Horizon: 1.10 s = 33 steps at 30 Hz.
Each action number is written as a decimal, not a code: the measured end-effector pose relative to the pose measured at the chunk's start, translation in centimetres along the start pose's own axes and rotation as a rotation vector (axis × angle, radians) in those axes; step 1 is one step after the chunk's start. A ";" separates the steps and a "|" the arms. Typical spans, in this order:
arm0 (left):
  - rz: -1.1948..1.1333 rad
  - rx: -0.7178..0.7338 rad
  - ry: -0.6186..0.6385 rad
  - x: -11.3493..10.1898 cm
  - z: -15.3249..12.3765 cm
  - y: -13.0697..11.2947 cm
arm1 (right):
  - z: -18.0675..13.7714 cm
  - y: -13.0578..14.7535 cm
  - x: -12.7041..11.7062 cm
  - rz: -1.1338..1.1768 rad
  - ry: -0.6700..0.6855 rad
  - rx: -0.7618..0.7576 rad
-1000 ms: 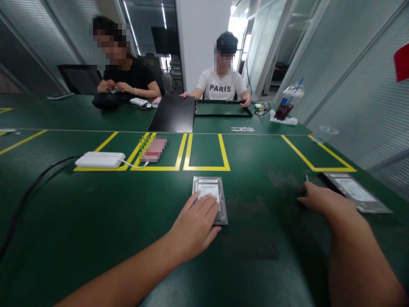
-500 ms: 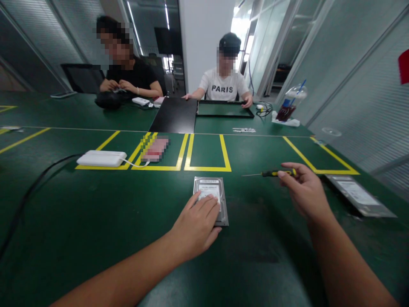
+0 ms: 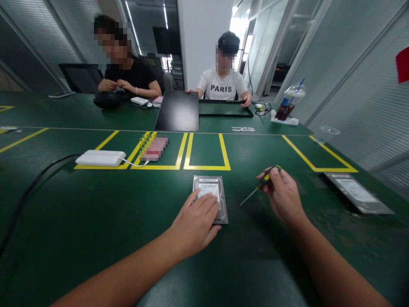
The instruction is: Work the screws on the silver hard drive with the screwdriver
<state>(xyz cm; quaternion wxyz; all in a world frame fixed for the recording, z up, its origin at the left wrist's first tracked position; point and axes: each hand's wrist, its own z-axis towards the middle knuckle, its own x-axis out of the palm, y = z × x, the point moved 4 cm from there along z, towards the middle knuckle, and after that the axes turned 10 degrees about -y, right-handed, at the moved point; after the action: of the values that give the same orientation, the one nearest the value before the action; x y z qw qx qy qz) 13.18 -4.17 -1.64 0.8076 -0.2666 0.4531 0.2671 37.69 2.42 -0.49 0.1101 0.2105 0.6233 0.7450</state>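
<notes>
A silver hard drive point(image 3: 209, 187) lies flat on the green table point(image 3: 96, 213) just in front of me. My left hand point(image 3: 194, 224) rests on its near half with the fingers stretched out flat, pressing it down. My right hand point(image 3: 283, 196) hovers to the right of the drive, closed around a small screwdriver point(image 3: 260, 186) with a black and yellow handle. The thin shaft points down and left toward the drive, its tip still a short way off.
A silver anti-static bag point(image 3: 356, 192) lies at the right. A white power bank point(image 3: 100, 158) with a cable and a pink item point(image 3: 155, 149) sit among yellow taped boxes. Two people sit across; one handles a black panel point(image 3: 179, 111) beside a frame point(image 3: 223, 108). A plastic cup point(image 3: 289, 102) stands at far right.
My right hand picked the screwdriver up off the table at the right and brought it left toward the drive, tilting the tip down. My left hand stayed on the drive.
</notes>
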 end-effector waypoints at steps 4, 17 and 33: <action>-0.003 0.002 0.022 0.0 0.2 0.1 | 0.0 -0.1 -0.1 -0.026 0.025 -0.017; -0.007 -0.014 0.019 -0.2 0.1 0.0 | -1.0 2.1 0.5 0.056 0.005 0.031; 0.001 0.010 0.028 -0.1 0.1 0.0 | -0.9 2.7 0.6 0.087 0.048 -0.074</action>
<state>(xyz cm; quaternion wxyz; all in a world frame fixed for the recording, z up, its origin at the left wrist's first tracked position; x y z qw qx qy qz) 13.18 -4.12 -1.49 0.8022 -0.2662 0.4660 0.2617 37.02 1.35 2.11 0.0704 0.2152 0.5883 0.7763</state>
